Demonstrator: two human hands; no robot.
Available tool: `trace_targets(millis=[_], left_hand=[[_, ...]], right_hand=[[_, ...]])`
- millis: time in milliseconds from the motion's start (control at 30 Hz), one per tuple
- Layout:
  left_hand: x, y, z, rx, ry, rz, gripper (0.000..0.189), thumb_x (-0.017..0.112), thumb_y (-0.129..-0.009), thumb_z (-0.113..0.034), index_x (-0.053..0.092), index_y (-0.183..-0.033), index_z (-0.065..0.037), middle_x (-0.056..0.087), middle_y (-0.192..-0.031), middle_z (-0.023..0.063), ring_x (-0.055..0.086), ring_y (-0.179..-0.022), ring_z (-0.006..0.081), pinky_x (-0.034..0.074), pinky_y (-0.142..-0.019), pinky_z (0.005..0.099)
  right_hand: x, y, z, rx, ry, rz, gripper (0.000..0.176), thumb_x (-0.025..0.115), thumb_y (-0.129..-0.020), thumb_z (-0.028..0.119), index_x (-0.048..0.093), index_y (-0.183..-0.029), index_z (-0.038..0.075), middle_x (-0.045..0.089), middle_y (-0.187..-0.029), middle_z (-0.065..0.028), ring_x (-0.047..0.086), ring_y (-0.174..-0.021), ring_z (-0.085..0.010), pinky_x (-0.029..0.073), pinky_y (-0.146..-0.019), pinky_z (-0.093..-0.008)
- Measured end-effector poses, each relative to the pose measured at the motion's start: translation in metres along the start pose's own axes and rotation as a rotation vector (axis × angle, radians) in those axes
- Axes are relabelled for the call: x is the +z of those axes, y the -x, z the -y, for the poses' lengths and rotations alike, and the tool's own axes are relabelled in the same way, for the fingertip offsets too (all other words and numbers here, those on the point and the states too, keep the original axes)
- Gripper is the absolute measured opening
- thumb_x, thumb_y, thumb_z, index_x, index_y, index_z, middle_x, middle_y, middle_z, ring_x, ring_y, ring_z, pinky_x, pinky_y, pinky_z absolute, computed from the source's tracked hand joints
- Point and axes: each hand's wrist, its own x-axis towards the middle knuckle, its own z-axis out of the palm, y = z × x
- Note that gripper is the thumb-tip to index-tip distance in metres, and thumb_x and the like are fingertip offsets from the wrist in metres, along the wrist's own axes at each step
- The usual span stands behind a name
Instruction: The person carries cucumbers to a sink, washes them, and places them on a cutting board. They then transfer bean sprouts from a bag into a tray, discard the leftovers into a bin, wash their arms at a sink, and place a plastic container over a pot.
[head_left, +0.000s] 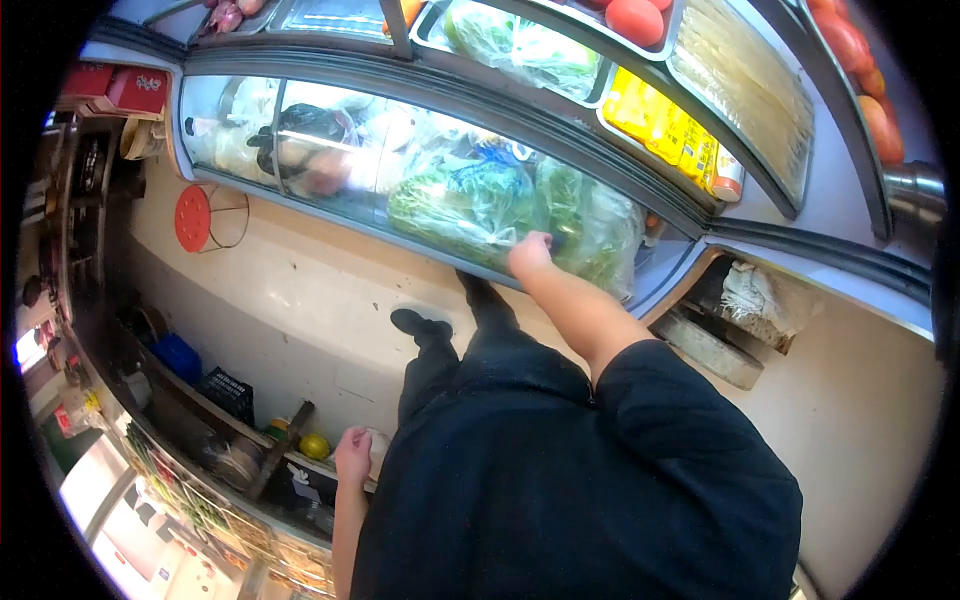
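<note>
My right hand (531, 256) reaches into the low glass-fronted display cooler (450, 252), its fingers closed at the front edge of a clear plastic bag of leafy greens (455, 205). The fingertips are partly hidden, but they appear to pinch the plastic. Right beside that hand lies another bag of greens (590, 215). My left hand (353, 456) hangs low at my side with its fingers curled in, and nothing shows in it. Just behind it is a white item that I cannot make out.
Further left in the cooler are a dark plastic bag (312, 125) and pale bagged food. Above stand trays with tomatoes (636, 20), yellow packets (655, 115) and dried noodle-like strands (742, 95). A red round stool (193, 218) and a black crate (228, 393) are on the floor side.
</note>
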Motion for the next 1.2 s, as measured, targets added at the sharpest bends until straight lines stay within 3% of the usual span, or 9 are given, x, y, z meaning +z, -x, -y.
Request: trace_targets(millis=[233,500,800,867,933,1000,1067,1133,1200], left_hand=[[0.001,-0.003,0.007,-0.061,-0.019,0.048,0.028,0.06,-0.083,-0.017,0.06,-0.105,0.0,0.065,-0.096,0.0136,0.062,-0.086,0.021,0.048,-0.078,0.0314],[0.006,-0.02,0.009,0.049,-0.126,0.087,0.026,0.061,-0.082,-0.018,0.06,-0.099,0.002,0.066,-0.086,0.014,0.063,-0.082,0.0209,0.049,-0.075,0.0312],[0.001,-0.019,-0.04,0.093,-0.016,0.004,0.026,0.06,-0.082,-0.018,0.06,-0.1,0.001,0.066,-0.091,0.0164,0.063,-0.086,0.0247,0.049,-0.077,0.0332],[0.006,-0.018,-0.026,0.058,0.003,-0.028,0.027,0.06,-0.082,-0.019,0.06,-0.101,0.001,0.066,-0.093,0.0165,0.063,-0.087,0.0258,0.049,-0.078,0.0338],[0.013,-0.004,-0.019,0.007,0.04,-0.07,0.028,0.06,-0.081,-0.02,0.061,-0.102,0.0,0.066,-0.094,0.0166,0.063,-0.088,0.027,0.049,-0.078,0.0344],[0.015,0.016,-0.03,-0.099,0.021,-0.089,0.031,0.06,-0.081,-0.022,0.061,-0.105,-0.002,0.066,-0.094,0.0161,0.063,-0.088,0.0268,0.049,-0.079,0.0349],[0.033,0.032,-0.003,-0.114,0.037,-0.136,0.032,0.06,-0.081,-0.023,0.06,-0.105,-0.002,0.066,-0.093,0.0158,0.063,-0.088,0.0261,0.049,-0.078,0.0349],[0.06,0.05,0.026,-0.121,0.051,-0.178,0.032,0.06,-0.082,-0.024,0.06,-0.106,-0.003,0.066,-0.093,0.0155,0.063,-0.089,0.0254,0.049,-0.078,0.0349],[0.095,0.075,0.056,-0.36,0.333,-0.051,0.034,0.06,-0.081,-0.026,0.06,-0.106,-0.003,0.066,-0.093,0.0154,0.063,-0.089,0.0272,0.049,-0.079,0.0365]], right_hand=[[0.09,0.029,-0.017,0.147,0.037,0.1,0.033,0.051,-0.084,0.021,0.065,-0.107,0.004,0.064,-0.104,-0.0159,0.055,-0.096,-0.041,0.041,-0.071,-0.0607],[0.185,0.077,-0.074,0.268,-0.17,0.33,0.032,0.05,-0.085,0.024,0.066,-0.109,0.011,0.063,-0.113,-0.0102,0.053,-0.109,-0.0352,0.039,-0.086,-0.0524],[0.209,0.098,-0.076,0.256,-0.14,0.103,0.03,0.046,-0.085,0.021,0.067,-0.105,0.013,0.063,-0.11,-0.011,0.057,-0.103,-0.0263,0.038,-0.087,-0.0448],[0.254,0.082,-0.071,0.589,-0.686,-0.22,0.029,0.048,-0.086,0.022,0.067,-0.106,0.014,0.063,-0.109,-0.0124,0.058,-0.102,-0.0261,0.04,-0.086,-0.04],[0.192,0.115,-0.088,0.307,-0.481,-0.017,0.027,0.05,-0.086,0.021,0.067,-0.106,0.016,0.063,-0.107,-0.013,0.058,-0.1,-0.0279,0.041,-0.086,-0.0375],[0.224,0.098,-0.103,0.147,-0.45,0.044,0.027,0.054,-0.083,0.023,0.066,-0.107,0.017,0.063,-0.109,-0.0106,0.057,-0.102,-0.0278,0.042,-0.086,-0.0385],[0.126,0.136,-0.106,0.017,-0.127,0.202,0.03,0.054,-0.082,0.028,0.066,-0.107,0.02,0.064,-0.108,-0.0074,0.06,-0.1,-0.0258,0.045,-0.083,-0.0403],[0.151,0.109,-0.115,-0.047,-0.141,0.289,0.031,0.055,-0.079,0.031,0.066,-0.107,0.02,0.066,-0.102,-0.0071,0.063,-0.094,-0.0257,0.047,-0.078,-0.0412],[0.143,0.098,-0.114,-0.145,-0.165,0.372,0.033,0.056,-0.079,0.033,0.065,-0.106,0.018,0.067,-0.097,-0.0097,0.063,-0.087,-0.0288,0.048,-0.074,-0.0414]])
